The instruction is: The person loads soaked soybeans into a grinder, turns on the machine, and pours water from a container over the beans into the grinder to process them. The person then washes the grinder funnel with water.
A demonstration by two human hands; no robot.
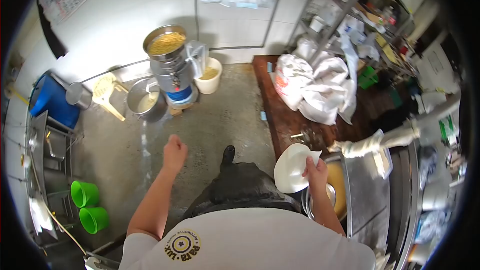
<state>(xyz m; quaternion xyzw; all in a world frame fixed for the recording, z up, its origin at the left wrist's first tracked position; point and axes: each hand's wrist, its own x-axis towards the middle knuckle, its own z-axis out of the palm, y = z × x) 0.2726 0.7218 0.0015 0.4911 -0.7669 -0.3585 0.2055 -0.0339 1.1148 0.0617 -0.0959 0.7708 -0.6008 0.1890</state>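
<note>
My right hand (316,172) grips the edge of a white, rounded, scoop-like plastic piece (289,169). It is held over the floor, beside a round metal pot (330,195) and a round tan surface (340,185) partly hidden by my forearm. My left hand (175,152) hangs over the bare floor with its fingers curled closed, and nothing shows in it. Farther ahead stands a steel grinding machine (172,72), its hopper (149,45) filled with yellow beans (167,43). A metal pot (134,101) with a pale creamy mass sits at its left.
A white bucket (212,86) stands right of the machine, a yellow plastic stool (105,92) to the left. White sacks (320,85) rest on a brown platform (264,97). Two green buckets (93,220) and a blue barrel (62,102) are at left; a metal counter (367,190) is close on my right.
</note>
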